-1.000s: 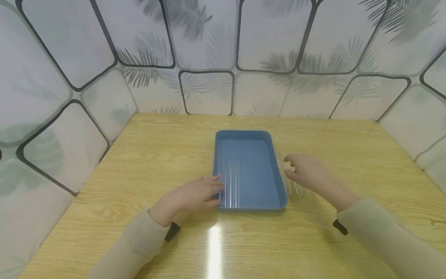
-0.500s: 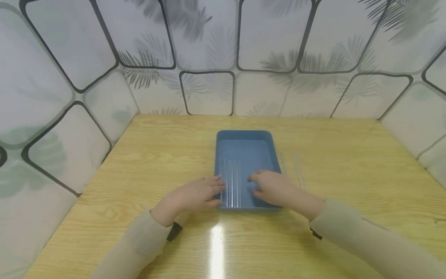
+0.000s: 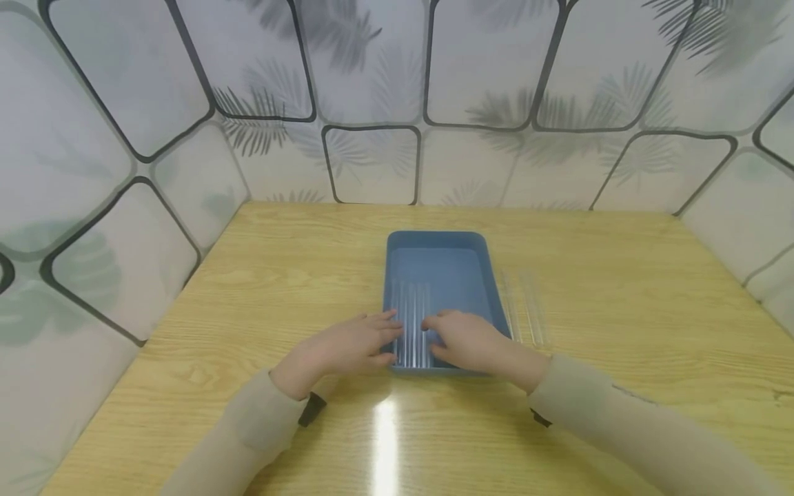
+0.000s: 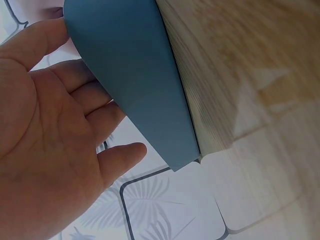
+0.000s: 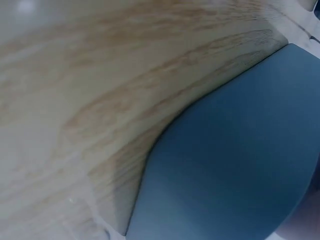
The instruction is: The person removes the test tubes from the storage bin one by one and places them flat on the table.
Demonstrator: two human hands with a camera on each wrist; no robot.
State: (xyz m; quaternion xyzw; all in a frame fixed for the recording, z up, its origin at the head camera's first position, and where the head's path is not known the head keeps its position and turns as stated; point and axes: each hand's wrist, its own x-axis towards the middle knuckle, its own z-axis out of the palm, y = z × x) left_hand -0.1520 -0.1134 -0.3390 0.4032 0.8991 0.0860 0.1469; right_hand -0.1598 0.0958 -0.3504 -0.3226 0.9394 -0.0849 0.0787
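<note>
A blue rectangular tray (image 3: 462,269) lies on the wooden table in the head view. Several slender clear tubes (image 3: 415,306) lie side by side in its left half. My left hand (image 3: 344,342) rests at the tray's left rim with fingers extended over it; in the left wrist view the fingertips (image 4: 95,97) pass behind the blue wall. Over the tray my right hand (image 3: 468,341) has bent fingers, with its fingertips right at the rightmost tube. I cannot tell whether a tube is between them. The right wrist view shows mostly the tray's outer wall (image 5: 225,155).
More clear tubes (image 3: 535,310) lie on the table just right of the tray, under the right forearm's side. Wood-grain tabletop (image 3: 298,262) surrounds the tray. Patterned wall panels (image 3: 372,162) rise behind and at both sides.
My right hand has moved left from the tubes beside the tray to over the tray, close to the tubes inside. The left hand has stayed at the left rim.
</note>
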